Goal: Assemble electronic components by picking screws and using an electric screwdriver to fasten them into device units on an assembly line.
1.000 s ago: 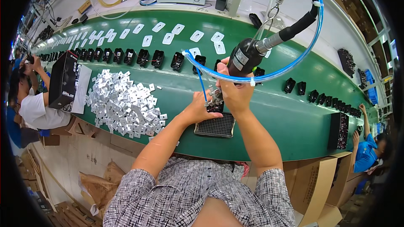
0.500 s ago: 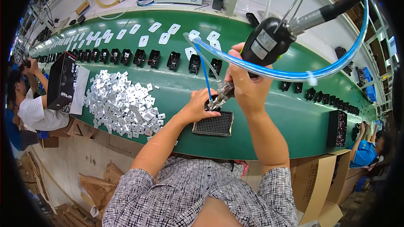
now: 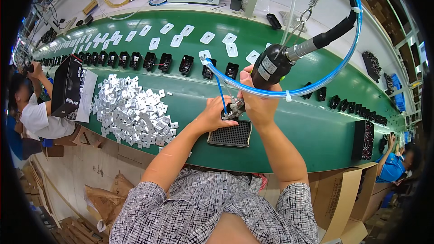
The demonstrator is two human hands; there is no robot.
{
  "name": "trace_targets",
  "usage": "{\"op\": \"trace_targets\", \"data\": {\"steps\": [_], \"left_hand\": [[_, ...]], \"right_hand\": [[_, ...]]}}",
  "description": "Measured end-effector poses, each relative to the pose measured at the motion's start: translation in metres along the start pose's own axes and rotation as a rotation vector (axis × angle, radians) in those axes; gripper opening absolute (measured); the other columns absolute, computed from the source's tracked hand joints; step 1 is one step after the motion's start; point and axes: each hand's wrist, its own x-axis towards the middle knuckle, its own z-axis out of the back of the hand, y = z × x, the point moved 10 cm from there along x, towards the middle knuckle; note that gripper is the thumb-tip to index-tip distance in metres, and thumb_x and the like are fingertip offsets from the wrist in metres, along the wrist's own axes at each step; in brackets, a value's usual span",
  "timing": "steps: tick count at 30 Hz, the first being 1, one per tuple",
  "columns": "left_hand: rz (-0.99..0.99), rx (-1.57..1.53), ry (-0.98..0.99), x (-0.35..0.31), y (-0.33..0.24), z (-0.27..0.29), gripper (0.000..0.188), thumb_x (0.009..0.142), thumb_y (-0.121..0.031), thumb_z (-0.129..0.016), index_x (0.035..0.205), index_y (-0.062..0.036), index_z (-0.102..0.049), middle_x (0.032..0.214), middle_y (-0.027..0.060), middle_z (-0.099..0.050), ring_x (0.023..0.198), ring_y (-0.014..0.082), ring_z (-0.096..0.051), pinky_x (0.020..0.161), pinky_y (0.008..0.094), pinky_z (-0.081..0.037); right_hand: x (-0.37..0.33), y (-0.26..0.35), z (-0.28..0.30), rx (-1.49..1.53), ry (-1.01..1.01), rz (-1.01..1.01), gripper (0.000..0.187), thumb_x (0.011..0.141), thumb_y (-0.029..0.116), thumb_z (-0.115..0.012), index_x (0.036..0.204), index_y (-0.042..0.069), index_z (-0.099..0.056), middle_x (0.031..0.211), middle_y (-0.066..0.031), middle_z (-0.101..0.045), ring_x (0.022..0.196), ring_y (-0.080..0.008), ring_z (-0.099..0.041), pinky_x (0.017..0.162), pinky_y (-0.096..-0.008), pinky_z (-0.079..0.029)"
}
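Observation:
In my right hand [image 3: 261,104] is a black power screwdriver [image 3: 270,67], its fingers wrapped round the body. The tool leans, with its metal nose [image 3: 236,107] down to the left beside my left hand. A blue air hose [image 3: 312,89] loops from the tool's upper end round to a thin blue tube [image 3: 222,92] at the nose. My left hand [image 3: 213,116] is closed round a small black housing under the nose, mostly hidden by fingers and tool. Just in front lies a black gridded tray [image 3: 229,134] of small holes.
Left of my hands is a heap of small white plates [image 3: 133,113]. Behind it runs a row of black housings [image 3: 186,65], with white covers [image 3: 176,41] farther back. A black carton [image 3: 67,88] stands left, a black bin [image 3: 363,140] right. Other people [image 3: 36,113] sit at both ends.
My right hand and the screwdriver have shifted a little left and down, with the nose lower at the housing. The hose loop has swung left. My left hand has barely moved.

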Motion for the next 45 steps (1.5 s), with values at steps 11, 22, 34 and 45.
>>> {"op": "trace_targets", "data": {"steps": [11, 22, 34, 45], "left_hand": [[0.04, 0.04, 0.146, 0.014, 0.002, -0.012, 0.068, 0.077, -0.032, -0.086, 0.133, -0.009, -0.055, 0.128, 0.009, -0.059, 0.112, 0.0274, -0.057, 0.101, 0.0417, -0.036], [-0.212, 0.245, 0.225, 0.171, -0.096, -0.125, 0.072, 0.079, -0.025, -0.081, 0.142, -0.0075, -0.049, 0.135, 0.0122, -0.055, 0.12, 0.0306, -0.055, 0.107, 0.0451, -0.038], [-0.484, 0.548, 0.113, 0.225, -0.107, -0.215, 0.077, 0.069, -0.033, -0.088, 0.133, -0.0083, -0.055, 0.127, 0.0111, -0.059, 0.123, 0.0317, -0.055, 0.107, 0.0538, -0.032], [-0.334, 0.217, 0.27, 0.2, -0.086, -0.192, 0.08, 0.071, -0.028, -0.087, 0.141, -0.01, -0.053, 0.14, 0.0084, -0.058, 0.134, 0.0288, -0.051, 0.113, 0.0501, -0.031]], "right_hand": [[0.029, 0.061, 0.008, 0.123, 0.003, -0.007, 0.02, 0.09, 0.006, -0.073, 0.108, -0.001, -0.065, 0.088, -0.0061, -0.07, 0.061, -0.0109, -0.059, 0.056, -0.0228, -0.049], [-0.041, 0.049, 0.069, -0.096, -0.015, 0.053, 0.032, 0.079, 0.007, -0.079, 0.108, -0.002, -0.067, 0.081, -0.0054, -0.07, 0.064, -0.0131, -0.058, 0.058, -0.0258, -0.048], [-0.04, 0.058, 0.129, -0.231, 0.029, 0.029, 0.037, 0.078, 0.01, -0.08, 0.111, 0.0, -0.067, 0.08, -0.0075, -0.069, 0.06, -0.0155, -0.057, 0.056, -0.0283, -0.047], [-0.041, 0.068, 0.147, -0.22, -0.04, 0.038, 0.03, 0.08, 0.003, -0.08, 0.107, -0.003, -0.068, 0.073, 0.0001, -0.069, 0.053, -0.0051, -0.05, 0.046, -0.0213, -0.039]]}}
